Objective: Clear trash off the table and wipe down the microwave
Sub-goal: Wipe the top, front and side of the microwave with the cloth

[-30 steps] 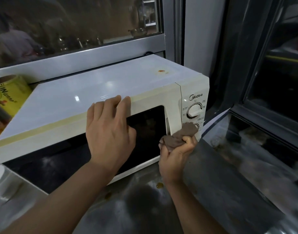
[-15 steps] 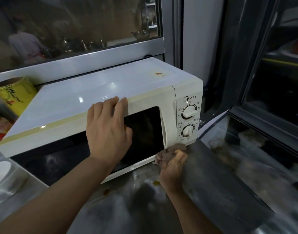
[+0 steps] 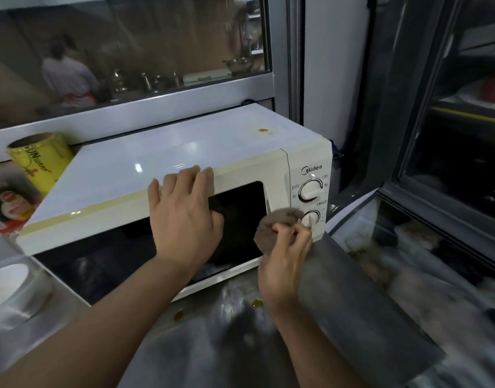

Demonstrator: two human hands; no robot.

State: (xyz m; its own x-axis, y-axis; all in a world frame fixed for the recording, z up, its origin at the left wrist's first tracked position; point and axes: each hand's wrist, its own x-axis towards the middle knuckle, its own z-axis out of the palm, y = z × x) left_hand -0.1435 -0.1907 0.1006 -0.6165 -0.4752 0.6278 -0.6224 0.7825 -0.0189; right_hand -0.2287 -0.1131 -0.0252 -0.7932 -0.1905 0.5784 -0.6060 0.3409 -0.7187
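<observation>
microwave [image 3: 184,152]: white, glossy top, door shut, small orange stain on top toward the back right
cloth [image 3: 277,228]: brown, bunched against the microwave's lower dial

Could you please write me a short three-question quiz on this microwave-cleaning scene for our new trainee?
1. True or false: the left hand rests flat on the microwave door.
2. What does the right hand hold? A) a brown cloth B) a spray bottle C) a sponge on a stick
3. Fill in: an orange stain sits on the microwave's ____ surface.

Key
1. True.
2. A: the brown cloth is pressed beside the lower knob.
3. Top, near the back right corner.
</observation>
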